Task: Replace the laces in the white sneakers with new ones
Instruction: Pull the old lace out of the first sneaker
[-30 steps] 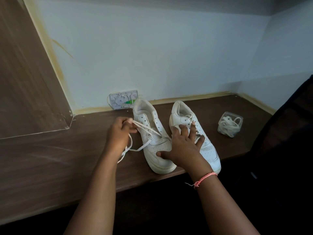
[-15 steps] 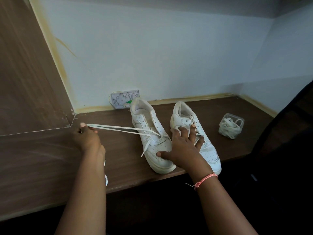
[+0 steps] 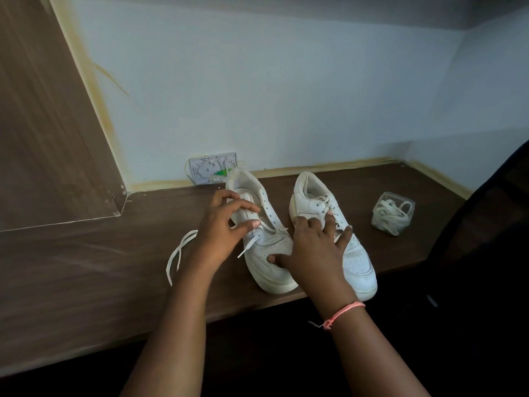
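Loose flat white lace [image 3: 179, 253] trails on brown wood-grain tabletop [image 3: 86, 267], lower left of centre. Left hand [image 3: 220, 233] over left sneaker [image 3: 266, 253], fingers curled; grip on lace cannot be confirmed. That sneaker is mostly unlaced, 1 bottom crossing left. Right hand [image 3: 312, 250], fingers spread, presses both toes; right sneaker [image 3: 355, 259] still laced. New laces [image 3: 390, 216] in clear plastic tub, right, untouched.

Brown wooden desk [image 3: 86, 267] – white socket plate [image 3: 210, 169] against pale wall [image 3: 286, 81].
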Available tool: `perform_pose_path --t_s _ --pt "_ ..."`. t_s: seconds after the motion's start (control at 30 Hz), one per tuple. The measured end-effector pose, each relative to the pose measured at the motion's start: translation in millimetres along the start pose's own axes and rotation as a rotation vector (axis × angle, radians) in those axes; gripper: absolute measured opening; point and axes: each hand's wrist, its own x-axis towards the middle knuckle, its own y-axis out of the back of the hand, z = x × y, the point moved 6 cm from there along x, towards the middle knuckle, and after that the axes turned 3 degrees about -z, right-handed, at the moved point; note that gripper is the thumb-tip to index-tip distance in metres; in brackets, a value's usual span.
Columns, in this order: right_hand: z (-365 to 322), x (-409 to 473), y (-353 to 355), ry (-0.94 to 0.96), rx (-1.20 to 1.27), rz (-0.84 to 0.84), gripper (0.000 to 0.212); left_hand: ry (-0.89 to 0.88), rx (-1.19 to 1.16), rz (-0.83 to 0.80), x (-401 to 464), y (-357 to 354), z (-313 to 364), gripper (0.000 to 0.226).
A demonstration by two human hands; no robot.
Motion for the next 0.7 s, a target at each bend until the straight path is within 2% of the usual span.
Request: perform_pose_path --t_s 0.1,0.17,0.4,0.7 --pt "-7.6 -11.3 5.1 -0.004 -0.013 0.099 0.063 0.013 -0.015 -0.046 0.9 2.8 -2.5 0.031" --pt "-8.3 -13.7 5.8 -0.009 0.015 0.115 0.057 0.025 -0.002 -0.058 0.7 3.9 -2.6 0.033" --pt "-5.1 -10.8 2.5 0.003 0.095 0.072 0.057 0.015 0.056 0.004 0.5 3.2 -1.0 0.014" --pt "-0.6 -4.1 -1.4 0.018 0.160 -0.070 0.058 0.004 0.031 0.033 1.5 -1.2 -2.2 0.012"
